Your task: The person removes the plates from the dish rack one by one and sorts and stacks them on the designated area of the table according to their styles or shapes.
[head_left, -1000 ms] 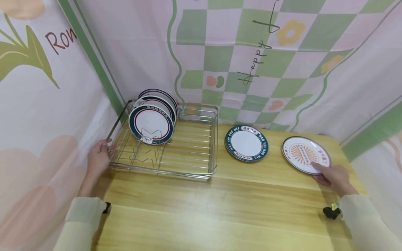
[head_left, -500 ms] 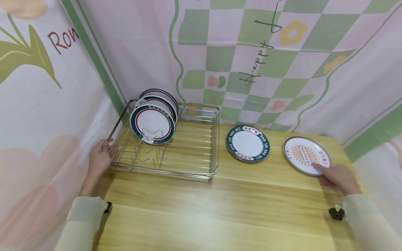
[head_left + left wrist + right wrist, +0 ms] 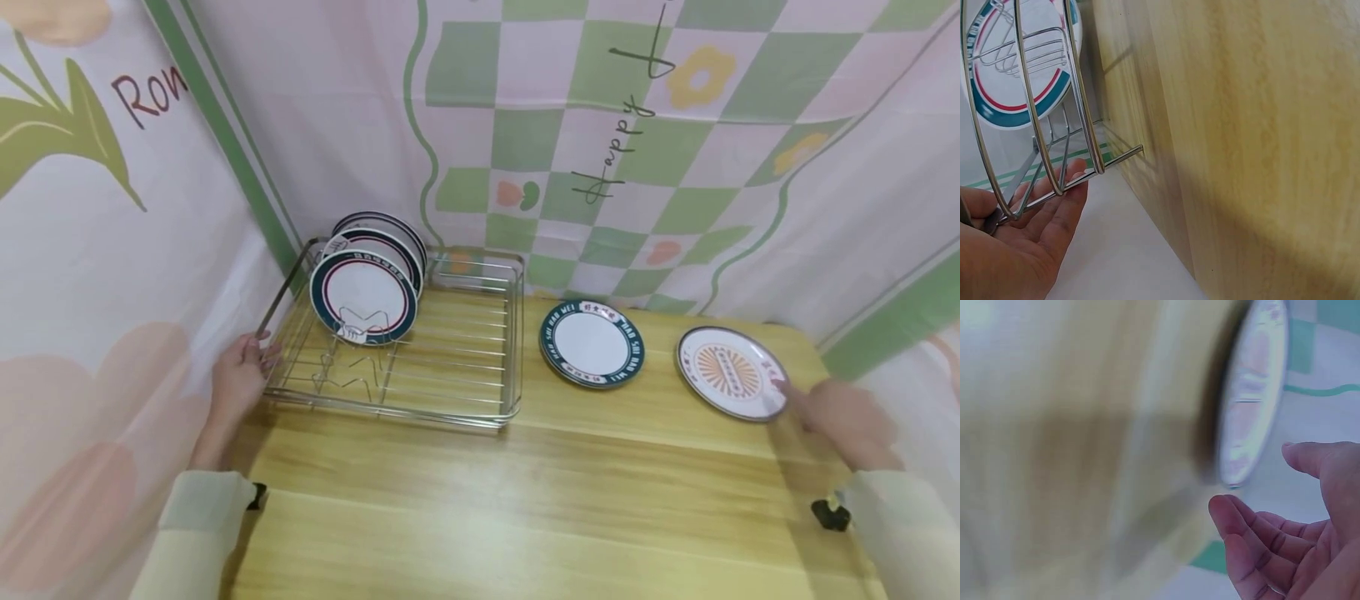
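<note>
My left hand (image 3: 238, 377) grips the left side of a wire dish rack (image 3: 442, 412). In the left wrist view its fingers (image 3: 1063, 215) lie under the rack's lower wires, the thumb on the other side. Several plates stand tilted at the rack's back left; the front plate (image 3: 363, 292) has a dark green rim and a red ring. At the table's right lies a white plate (image 3: 727, 372) with an orange sunburst. My right hand (image 3: 851, 421), blurred in the head view, is just off that plate's right edge. In the right wrist view, thumb and fingers are spread, holding nothing.
A green-rimmed plate (image 3: 592, 343) with a white middle lies flat between the rack and the sunburst plate. Behind the wooden table (image 3: 480, 508) hangs a checkered cloth (image 3: 570, 150), and more cloth lines both sides.
My right hand has let go of the sunburst plate's edge and drawn back to the right. The plate lies almost where it was. My left hand keeps its grip on the rack.
</note>
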### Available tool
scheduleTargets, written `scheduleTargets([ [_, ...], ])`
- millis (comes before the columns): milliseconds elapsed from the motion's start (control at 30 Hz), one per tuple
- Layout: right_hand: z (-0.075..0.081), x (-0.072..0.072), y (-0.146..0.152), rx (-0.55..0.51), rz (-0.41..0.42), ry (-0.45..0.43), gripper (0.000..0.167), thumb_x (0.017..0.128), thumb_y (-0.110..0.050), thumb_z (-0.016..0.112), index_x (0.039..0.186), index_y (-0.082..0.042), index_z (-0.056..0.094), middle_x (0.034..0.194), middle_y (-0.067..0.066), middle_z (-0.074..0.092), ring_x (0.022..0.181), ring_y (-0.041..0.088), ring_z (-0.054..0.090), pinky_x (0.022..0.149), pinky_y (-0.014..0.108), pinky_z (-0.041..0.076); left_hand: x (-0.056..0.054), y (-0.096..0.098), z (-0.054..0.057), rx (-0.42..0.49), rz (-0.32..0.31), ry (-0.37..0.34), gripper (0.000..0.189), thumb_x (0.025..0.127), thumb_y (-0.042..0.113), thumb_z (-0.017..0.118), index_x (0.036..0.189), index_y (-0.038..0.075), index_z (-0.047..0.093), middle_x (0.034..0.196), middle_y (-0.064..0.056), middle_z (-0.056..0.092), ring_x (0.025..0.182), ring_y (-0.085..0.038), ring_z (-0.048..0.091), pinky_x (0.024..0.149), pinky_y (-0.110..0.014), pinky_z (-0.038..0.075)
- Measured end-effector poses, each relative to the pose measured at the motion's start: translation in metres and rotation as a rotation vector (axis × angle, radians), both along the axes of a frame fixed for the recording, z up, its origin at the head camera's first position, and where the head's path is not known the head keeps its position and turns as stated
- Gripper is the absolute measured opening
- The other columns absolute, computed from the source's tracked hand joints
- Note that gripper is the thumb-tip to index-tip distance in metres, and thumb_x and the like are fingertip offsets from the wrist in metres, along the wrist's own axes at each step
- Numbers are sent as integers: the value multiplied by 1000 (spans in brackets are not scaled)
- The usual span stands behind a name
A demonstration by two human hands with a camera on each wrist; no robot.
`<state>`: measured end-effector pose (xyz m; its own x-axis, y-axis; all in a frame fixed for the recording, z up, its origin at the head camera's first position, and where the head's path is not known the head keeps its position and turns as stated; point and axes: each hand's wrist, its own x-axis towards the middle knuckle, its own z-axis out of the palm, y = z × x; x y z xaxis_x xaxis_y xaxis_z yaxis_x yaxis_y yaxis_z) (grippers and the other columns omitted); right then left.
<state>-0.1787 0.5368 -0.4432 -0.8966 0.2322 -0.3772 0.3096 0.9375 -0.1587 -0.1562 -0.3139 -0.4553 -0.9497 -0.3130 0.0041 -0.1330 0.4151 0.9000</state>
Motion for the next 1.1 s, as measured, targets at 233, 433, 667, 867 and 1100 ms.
scheduleTargets([
  [233, 48, -9, -41, 8, 100, 158, 105, 102, -77, 39, 139, 21, 41, 111, 41, 66, 92, 59, 63, 58, 59, 55, 2, 1, 2, -4, 2, -1, 47, 117, 16, 25, 143, -13, 51, 133, -38, 62, 87, 2, 71, 83, -16, 63],
  [433, 84, -20, -101, 18, 206, 202, 99, 103, -75, 39, 137, 17, 48, 114, 37, 70, 89, 51, 69, 58, 48, 56, 1, 1, 2, -19, 5, -2, 46, 117, 15, 25, 142, -13, 51, 132, -38, 63, 99, -18, 78, 85, -18, 63],
  [667, 112, -36, -183, 13, 355, 296, 84, 104, -69, 49, 129, 10, 62, 119, 34, 71, 99, 52, 69, 72, 61, 60, 0, 1, 1, -44, 8, -2, 47, 117, 16, 25, 142, -13, 52, 132, -37, 64, 108, -37, 75, 83, -15, 63],
  [867, 127, -49, -253, -14, 501, 394, 61, 104, -53, 63, 124, 4, 68, 111, 28, 76, 92, 44, 74, 73, 59, 64, 0, 1, -1, -35, 10, 18, 45, 116, 14, 27, 140, -14, 53, 129, -39, 64, 82, 5, 71, 79, -14, 63],
  [1100, 143, -69, -326, -85, 674, 363, 50, 104, -41, 66, 129, 3, 67, 109, 22, 78, 86, 32, 76, 67, 44, 67, 0, 2, 0, -4, 10, 14, 45, 116, 14, 26, 141, -14, 52, 131, -40, 63, 77, 13, 64, 77, -15, 64],
])
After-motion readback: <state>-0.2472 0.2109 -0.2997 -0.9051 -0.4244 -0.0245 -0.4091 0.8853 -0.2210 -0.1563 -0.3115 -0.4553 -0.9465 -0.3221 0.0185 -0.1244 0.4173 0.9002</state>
